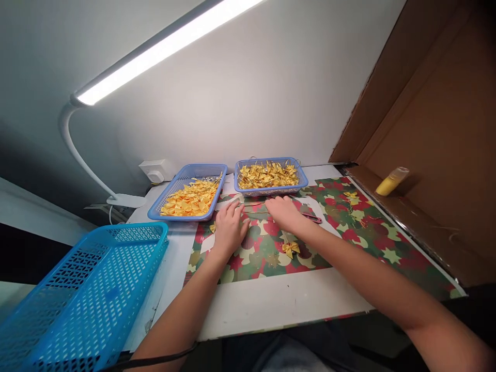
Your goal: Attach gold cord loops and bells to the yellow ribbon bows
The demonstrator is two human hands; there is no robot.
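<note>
My left hand [230, 228] lies on the camouflage-patterned mat [267, 261], fingers stretched and thumb apart. A thin gold cord [256, 211] runs in near-parallel strands between its fingertips and my right hand [284, 212]. The right fingers are closed on the cord, knuckles up; their tips are hidden. Below the right wrist lies a gold ribbon bow [290, 250] with a thin tail leading up toward that hand. Another small gold bow [212, 227] is partly hidden beside my left hand. Pink-handled snips [312, 217] lie just right of my right hand, partly behind the wrist.
A blue basket of gold petal-like ribbon pieces [189, 199] and a basket of gold bows [269, 175] stand at the back. A large turquoise basket [112, 294] is at left. A lamp [163, 51] hangs above. A yellow bottle [391, 182] stands on the cardboard ledge [411, 222].
</note>
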